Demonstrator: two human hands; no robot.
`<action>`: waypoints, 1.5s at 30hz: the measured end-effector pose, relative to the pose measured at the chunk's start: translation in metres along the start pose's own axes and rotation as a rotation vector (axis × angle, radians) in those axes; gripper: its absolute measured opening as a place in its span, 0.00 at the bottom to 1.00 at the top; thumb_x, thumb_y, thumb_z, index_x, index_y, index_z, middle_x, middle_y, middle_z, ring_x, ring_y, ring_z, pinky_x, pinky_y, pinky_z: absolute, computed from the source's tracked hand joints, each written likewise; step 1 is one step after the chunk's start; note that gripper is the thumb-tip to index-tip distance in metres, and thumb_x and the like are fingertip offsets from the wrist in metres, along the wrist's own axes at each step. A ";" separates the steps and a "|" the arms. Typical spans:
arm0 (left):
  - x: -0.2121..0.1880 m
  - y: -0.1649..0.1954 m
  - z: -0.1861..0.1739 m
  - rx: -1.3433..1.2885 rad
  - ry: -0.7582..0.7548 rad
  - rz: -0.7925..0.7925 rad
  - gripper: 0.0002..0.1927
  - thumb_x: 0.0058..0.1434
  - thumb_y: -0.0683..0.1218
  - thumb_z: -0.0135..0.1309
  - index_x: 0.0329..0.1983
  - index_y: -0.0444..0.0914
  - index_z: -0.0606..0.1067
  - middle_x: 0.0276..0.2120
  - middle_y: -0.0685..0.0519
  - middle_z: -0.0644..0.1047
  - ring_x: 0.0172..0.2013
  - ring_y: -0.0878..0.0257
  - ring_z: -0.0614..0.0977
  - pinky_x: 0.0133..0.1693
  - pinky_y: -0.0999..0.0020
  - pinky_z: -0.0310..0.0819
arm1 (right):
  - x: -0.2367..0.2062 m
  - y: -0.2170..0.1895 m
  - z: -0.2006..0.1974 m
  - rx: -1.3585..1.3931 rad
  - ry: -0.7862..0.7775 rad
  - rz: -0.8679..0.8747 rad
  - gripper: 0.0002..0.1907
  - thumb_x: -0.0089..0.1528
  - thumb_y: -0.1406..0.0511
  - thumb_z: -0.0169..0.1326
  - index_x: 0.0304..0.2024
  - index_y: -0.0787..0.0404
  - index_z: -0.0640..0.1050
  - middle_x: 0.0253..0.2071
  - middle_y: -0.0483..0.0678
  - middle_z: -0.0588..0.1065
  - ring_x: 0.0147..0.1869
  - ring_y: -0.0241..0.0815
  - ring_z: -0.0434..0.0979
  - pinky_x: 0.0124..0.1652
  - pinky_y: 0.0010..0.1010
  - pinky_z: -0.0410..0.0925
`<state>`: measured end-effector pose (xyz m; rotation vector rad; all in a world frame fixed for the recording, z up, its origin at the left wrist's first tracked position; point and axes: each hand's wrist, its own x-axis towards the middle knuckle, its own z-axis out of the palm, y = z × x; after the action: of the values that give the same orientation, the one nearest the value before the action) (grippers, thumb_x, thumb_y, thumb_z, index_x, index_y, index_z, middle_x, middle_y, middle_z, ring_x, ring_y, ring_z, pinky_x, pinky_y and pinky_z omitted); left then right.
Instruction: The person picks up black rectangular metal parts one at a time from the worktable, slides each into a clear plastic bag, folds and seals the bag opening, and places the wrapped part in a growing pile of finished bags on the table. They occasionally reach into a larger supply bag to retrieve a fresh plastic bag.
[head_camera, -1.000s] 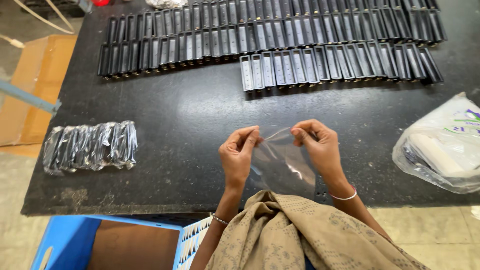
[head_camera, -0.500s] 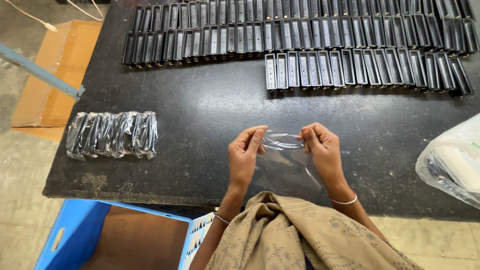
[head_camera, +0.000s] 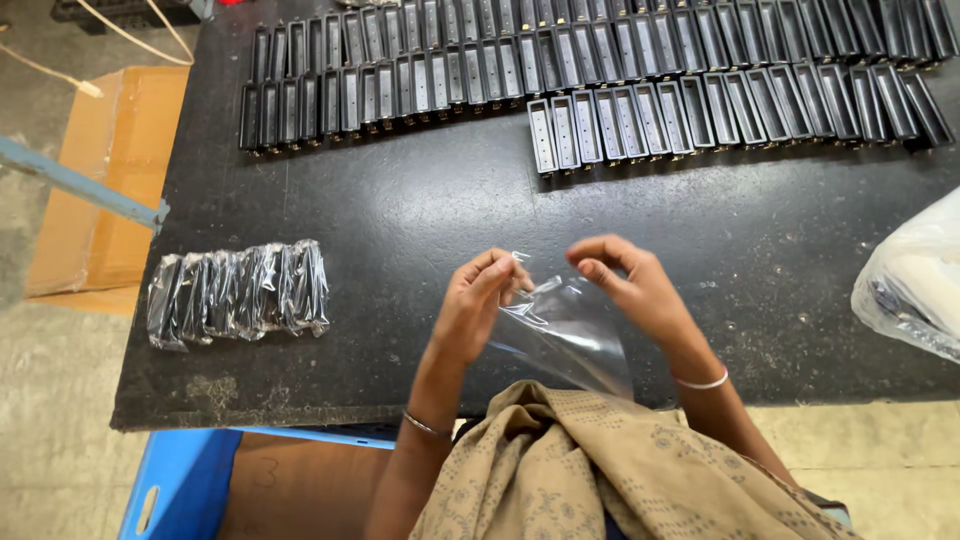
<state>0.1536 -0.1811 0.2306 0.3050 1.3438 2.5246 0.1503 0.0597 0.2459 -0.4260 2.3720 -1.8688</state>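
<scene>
Holding: clear plastic bag (head_camera: 560, 335), gripped at its upper edge by both hands above the near edge of the black worktable (head_camera: 400, 220).
Left hand: left hand (head_camera: 475, 310), thumb and fingertips pinched together on the left part of the bag mouth; thin bangle on the wrist.
Right hand: right hand (head_camera: 630, 290), thumb and forefinger closed on the right part of the bag mouth, remaining fingers curled; white bangle on the wrist.
Bag position: hanging from the 2 hands toward the lap, lower end in front of the patterned beige cloth (head_camera: 600, 470); bag looks empty, table surface visible through it.
Far side of table: black rectangular trays (head_camera: 610, 125), open side up, lined edge to edge in long rows; 1 shorter row set nearer to the hands, well apart from them.
Left of hands: bundle of wrapped black parts (head_camera: 238, 292), lying flat on the table, near its left edge, apart from the left hand.
Right edge: bulging translucent plastic sack (head_camera: 915, 280), partly out of view, resting on the table.
Below table: blue crate (head_camera: 175, 485) at lower left; brown cardboard sheet (head_camera: 110, 180) on the floor beside the table.
</scene>
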 end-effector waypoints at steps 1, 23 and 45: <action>0.000 0.007 -0.004 0.122 0.004 -0.026 0.08 0.70 0.46 0.53 0.38 0.38 0.79 0.30 0.53 0.79 0.32 0.66 0.76 0.44 0.70 0.72 | 0.004 -0.009 0.000 0.008 -0.023 -0.039 0.17 0.64 0.59 0.56 0.50 0.64 0.79 0.47 0.47 0.80 0.52 0.34 0.79 0.52 0.26 0.72; 0.035 0.089 -0.114 0.243 -0.207 -0.034 0.08 0.71 0.46 0.53 0.37 0.38 0.75 0.29 0.57 0.73 0.33 0.66 0.72 0.43 0.67 0.70 | 0.120 -0.059 0.083 0.106 -0.549 -0.025 0.21 0.59 0.54 0.59 0.50 0.57 0.77 0.47 0.47 0.81 0.52 0.38 0.81 0.54 0.28 0.75; 0.075 0.094 -0.208 0.596 -0.217 -0.144 0.13 0.62 0.54 0.62 0.35 0.39 0.80 0.33 0.59 0.76 0.38 0.68 0.77 0.46 0.71 0.73 | 0.119 -0.003 0.096 0.306 -0.627 0.040 0.15 0.67 0.57 0.58 0.38 0.62 0.83 0.42 0.40 0.77 0.47 0.34 0.75 0.50 0.28 0.71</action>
<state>0.0071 -0.3691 0.1994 0.5529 1.9137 1.8624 0.0603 -0.0635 0.2372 -0.7833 1.6515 -1.7072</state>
